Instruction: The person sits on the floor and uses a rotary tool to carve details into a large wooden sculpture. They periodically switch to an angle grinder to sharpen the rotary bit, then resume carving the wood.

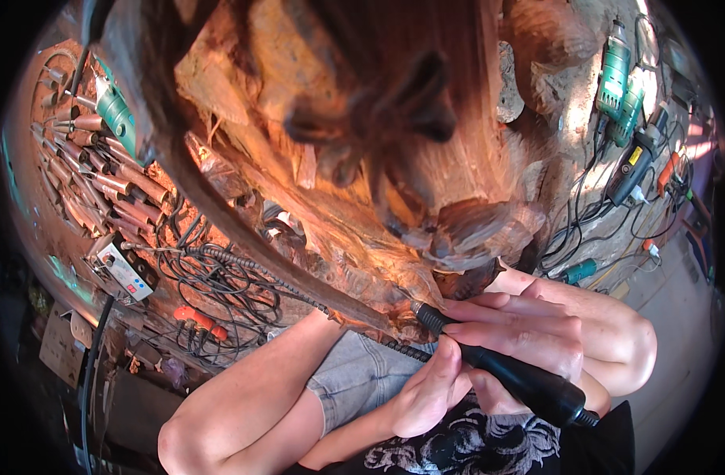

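Note:
A large reddish-brown wood carving [323, 182] fills the upper middle, with carved petals and curling branches. My right hand [533, 336] wraps over a black rotary carving handpiece [529, 384], fingers closed on its upper side. The handpiece slants, its ribbed front end toward the carving's lower edge and its other end at my lower right. Its bit is small and I cannot make out whether it touches the wood. My left hand [430, 392] comes from below, thumb pressed against the handpiece near its front; its other fingers are partly hidden.
Wooden-handled carving chisels [101, 178] lie in a heap at left, near a green power tool [117, 115]. A white control box [121, 269], tangled cables [220, 285] and an orange plug [200, 323] sit below. Green grinders [614, 75] and a black power tool [635, 162] lie at right.

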Tool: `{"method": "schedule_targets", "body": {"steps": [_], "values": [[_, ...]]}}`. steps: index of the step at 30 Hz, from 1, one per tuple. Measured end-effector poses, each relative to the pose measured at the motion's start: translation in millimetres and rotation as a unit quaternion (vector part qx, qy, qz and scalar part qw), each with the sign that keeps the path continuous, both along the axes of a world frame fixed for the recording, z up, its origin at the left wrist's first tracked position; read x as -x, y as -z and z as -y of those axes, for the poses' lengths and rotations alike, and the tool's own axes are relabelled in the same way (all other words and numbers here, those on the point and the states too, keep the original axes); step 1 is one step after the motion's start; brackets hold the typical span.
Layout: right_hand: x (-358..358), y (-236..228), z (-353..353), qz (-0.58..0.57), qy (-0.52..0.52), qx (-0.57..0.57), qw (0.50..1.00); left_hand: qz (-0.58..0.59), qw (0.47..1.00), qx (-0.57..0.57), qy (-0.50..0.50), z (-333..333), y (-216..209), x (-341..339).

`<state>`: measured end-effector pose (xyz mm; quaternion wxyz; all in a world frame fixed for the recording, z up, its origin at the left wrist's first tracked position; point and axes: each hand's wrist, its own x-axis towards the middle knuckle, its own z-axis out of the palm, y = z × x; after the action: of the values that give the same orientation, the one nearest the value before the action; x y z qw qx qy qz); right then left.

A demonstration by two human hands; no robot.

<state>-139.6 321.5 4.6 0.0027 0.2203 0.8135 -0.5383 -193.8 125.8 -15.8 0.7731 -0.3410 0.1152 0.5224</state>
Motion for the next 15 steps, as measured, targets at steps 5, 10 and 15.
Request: {"method": "schedule_targets", "body": {"steps": [5, 10, 15], "values": [[-8.0, 5.7, 7.8, 0.002, 0.093, 0.012, 0.996, -0.006, 1.0, 0.003, 0.01, -4.6, 5.9, -4.6], [2.6, 1.6, 2.8, 0.019, 0.07, 0.018, 0.997, -0.005, 1.0, 0.009, 0.0, -3.5, 0.5, 2.5], [-6.3, 14.9, 6.0, 0.003, 0.098, 0.013, 0.995, 0.009, 1.0, 0.007, 0.018, 0.5, 6.1, 0.8]]}}
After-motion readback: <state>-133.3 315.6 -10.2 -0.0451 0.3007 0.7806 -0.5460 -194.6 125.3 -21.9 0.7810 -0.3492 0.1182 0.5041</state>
